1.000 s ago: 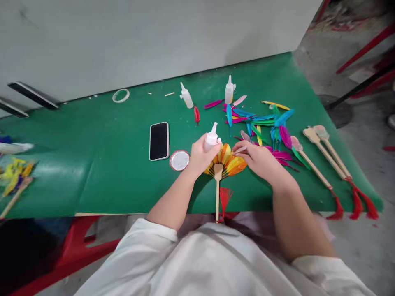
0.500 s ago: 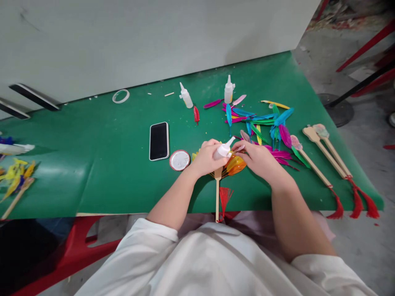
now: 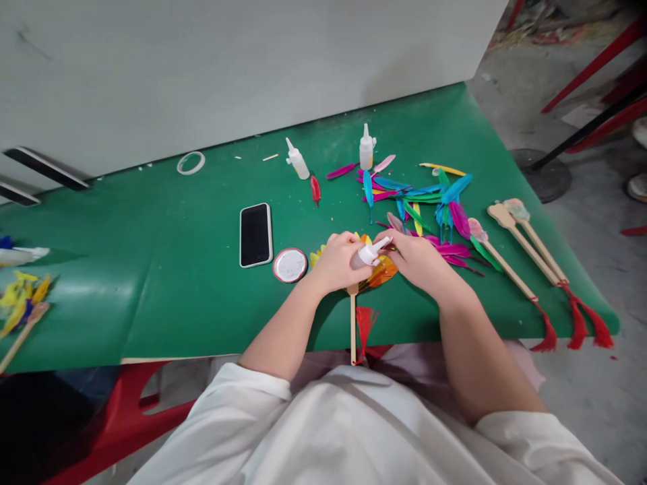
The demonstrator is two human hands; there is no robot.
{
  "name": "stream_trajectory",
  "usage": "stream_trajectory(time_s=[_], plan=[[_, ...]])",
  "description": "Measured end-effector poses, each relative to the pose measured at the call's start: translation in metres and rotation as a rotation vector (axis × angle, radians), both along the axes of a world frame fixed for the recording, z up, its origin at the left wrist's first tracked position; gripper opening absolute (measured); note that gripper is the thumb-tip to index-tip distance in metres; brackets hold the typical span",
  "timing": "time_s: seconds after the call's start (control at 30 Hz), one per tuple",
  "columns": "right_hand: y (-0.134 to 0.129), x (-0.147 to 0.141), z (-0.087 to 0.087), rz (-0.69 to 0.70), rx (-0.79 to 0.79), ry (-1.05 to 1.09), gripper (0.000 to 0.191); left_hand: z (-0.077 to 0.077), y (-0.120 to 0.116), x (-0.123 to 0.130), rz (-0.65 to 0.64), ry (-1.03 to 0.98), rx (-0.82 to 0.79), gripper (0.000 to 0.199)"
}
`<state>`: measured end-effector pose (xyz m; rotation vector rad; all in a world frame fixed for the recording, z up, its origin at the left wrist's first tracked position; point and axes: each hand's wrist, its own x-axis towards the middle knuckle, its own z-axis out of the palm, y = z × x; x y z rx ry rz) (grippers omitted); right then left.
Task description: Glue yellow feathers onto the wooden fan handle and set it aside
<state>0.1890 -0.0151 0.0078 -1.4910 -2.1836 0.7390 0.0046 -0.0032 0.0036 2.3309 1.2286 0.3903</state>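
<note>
My left hand (image 3: 337, 264) is wrapped round a white glue bottle (image 3: 364, 256), whose nozzle points up and right toward my other hand. Fingers pinched together, my right hand (image 3: 410, 259) is at the nozzle tip; what it grips is too small to make out. Beneath both hands lies a fan of yellow and orange feathers (image 3: 383, 272), partly hidden by them. Its wooden handle (image 3: 353, 327) points toward me, with a red tassel (image 3: 364, 325) beside it. A round white lid (image 3: 290, 265) rests left of my left hand.
A phone (image 3: 255, 235), a tape roll (image 3: 191, 162) and two upright-nozzled glue bottles (image 3: 298, 164) (image 3: 366, 149) stand or lie farther back. Loose coloured feathers (image 3: 424, 195) spread to the right, beside wooden handles (image 3: 530, 242) with red tassels. Yellow feathers (image 3: 17, 296) lie far left.
The glue bottle in my left hand has tilted further right, bringing its nozzle against my right fingers. My right hand has turned slightly over it. The whole view has shifted a little.
</note>
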Motion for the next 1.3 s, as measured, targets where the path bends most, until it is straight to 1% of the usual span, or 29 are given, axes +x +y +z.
stream_trajectory(time_s=[0.4, 0.67, 0.87, 1.0, 1.3], plan=[[0.0001, 0.0002, -0.0008, 0.005, 0.014, 0.034, 0.027, -0.0005, 0.0003, 0.0002, -0.008, -0.001, 0.010, 0.020], [0.0005, 0.0007, -0.0002, 0.006, 0.005, 0.022, 0.026, 0.0009, 0.0007, 0.0006, 0.003, 0.025, -0.026, 0.018], [0.0011, 0.0024, 0.0006, -0.017, -0.032, 0.089, 0.025, 0.0008, 0.0007, 0.0007, 0.002, 0.037, -0.032, 0.019], [0.0010, 0.0022, 0.0014, -0.025, -0.027, 0.094, 0.026, -0.0005, 0.0004, -0.0009, 0.000, 0.017, -0.018, 0.022], [0.0009, 0.0004, 0.0046, -0.019, -0.045, 0.092, 0.031, 0.0003, 0.0001, -0.0012, 0.013, -0.008, -0.002, 0.017]])
